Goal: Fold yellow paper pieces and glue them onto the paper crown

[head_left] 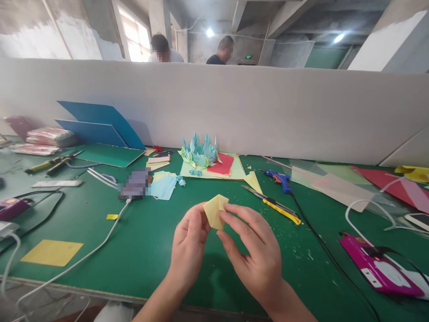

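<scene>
Both my hands hold a small folded piece of pale yellow paper [215, 210] above the green table [147, 241]. My left hand [189, 243] pinches its left side with thumb and fingers closed. My right hand [253, 255] grips its right edge between thumb and forefinger. The paper is folded into a pointed, roughly diamond shape. Beyond it a light blue origami piece [200, 152] with several spikes stands on a pale green sheet.
A yellow utility knife [275, 205] and a blue glue gun [279, 179] lie to the right. Pink devices [378, 268] with cables sit far right. Blue paper squares [164, 185], a yellow sheet [52, 252] and tools lie left. A white partition [268, 107] backs the table, with two people behind it.
</scene>
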Action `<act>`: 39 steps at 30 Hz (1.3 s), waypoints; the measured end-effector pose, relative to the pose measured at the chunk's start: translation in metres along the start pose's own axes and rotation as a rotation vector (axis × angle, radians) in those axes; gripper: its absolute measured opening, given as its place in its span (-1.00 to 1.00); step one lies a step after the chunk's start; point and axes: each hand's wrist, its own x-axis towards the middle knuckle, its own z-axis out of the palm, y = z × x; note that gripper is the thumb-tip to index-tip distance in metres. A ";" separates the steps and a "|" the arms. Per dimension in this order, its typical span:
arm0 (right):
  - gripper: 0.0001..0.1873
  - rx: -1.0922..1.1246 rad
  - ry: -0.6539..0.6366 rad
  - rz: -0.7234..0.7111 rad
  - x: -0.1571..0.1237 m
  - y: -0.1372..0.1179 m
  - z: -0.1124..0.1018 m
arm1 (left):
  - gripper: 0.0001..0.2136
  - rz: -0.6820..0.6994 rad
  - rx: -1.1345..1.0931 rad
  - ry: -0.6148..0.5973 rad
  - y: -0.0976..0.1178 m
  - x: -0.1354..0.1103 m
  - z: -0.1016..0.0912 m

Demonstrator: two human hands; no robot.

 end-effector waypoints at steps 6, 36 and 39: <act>-0.68 -0.008 -0.040 -0.043 0.001 0.001 -0.001 | -0.77 -0.007 0.008 0.007 0.006 0.001 0.009; -0.86 0.033 0.024 0.087 0.004 0.013 0.000 | -0.76 -0.155 0.182 -0.088 0.012 0.009 0.001; -0.87 0.056 0.011 0.130 0.004 0.014 -0.001 | -0.75 -0.159 0.182 -0.106 0.013 0.009 0.002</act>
